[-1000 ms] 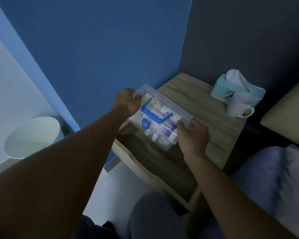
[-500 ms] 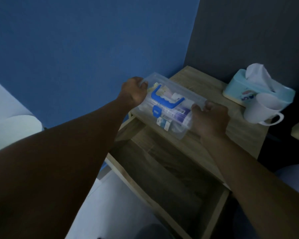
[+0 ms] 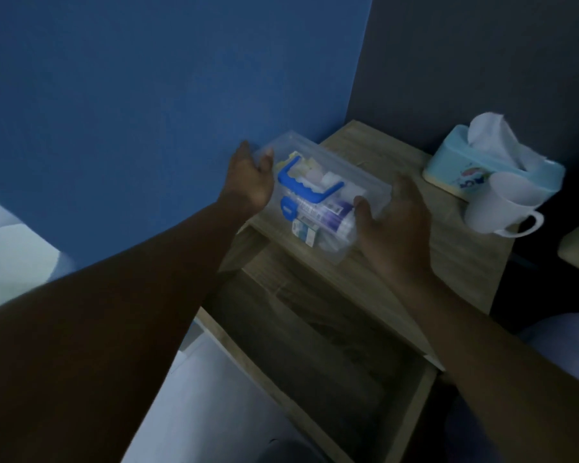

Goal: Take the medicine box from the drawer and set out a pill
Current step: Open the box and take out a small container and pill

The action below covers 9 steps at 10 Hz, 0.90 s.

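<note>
Two hands flank the medicine box (image 3: 318, 195), a clear case with a blue handle, which lies on the left part of the wooden table (image 3: 448, 248) above the open drawer (image 3: 315, 355). The left hand (image 3: 249, 180) has its fingers spread at the box's far end; the right hand (image 3: 393, 222) has its fingers loosely opened at the near end, thumb touching it. A tissue box (image 3: 448, 162) and white mug (image 3: 495, 208) stand well apart to the right.

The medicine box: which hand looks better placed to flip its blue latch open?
Probably the right hand: its thumb rests by the medicine box front edge, nearer the blue latch; the left hand is at the far end.
</note>
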Tool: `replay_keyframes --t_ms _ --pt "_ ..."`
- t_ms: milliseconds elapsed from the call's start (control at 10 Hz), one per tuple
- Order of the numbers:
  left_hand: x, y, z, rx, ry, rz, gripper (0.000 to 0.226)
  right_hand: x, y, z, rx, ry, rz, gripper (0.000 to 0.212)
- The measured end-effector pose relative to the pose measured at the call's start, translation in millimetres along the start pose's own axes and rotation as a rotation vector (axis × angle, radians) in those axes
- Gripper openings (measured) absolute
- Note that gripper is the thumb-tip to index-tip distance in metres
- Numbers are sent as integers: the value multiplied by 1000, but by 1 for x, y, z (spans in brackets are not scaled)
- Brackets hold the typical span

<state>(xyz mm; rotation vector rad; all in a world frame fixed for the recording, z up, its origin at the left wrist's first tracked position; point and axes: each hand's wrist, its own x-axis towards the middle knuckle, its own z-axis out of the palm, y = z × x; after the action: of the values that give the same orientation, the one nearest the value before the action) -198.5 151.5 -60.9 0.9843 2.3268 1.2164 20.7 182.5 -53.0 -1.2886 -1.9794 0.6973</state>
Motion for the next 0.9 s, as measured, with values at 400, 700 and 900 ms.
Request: replay_keyframes --t_ms 400,700,900 --pt "-69 4 26 -368 -72 -404 55 4 4 -9 -532 -325 -318 58" --pt "-65 -7 37 -556 35 -455 38 8 15 -3 -567 -370 -382 52" --pt "-68 -5 30 -592 49 -462 14 10 20 3 -338 -279 -340 62"
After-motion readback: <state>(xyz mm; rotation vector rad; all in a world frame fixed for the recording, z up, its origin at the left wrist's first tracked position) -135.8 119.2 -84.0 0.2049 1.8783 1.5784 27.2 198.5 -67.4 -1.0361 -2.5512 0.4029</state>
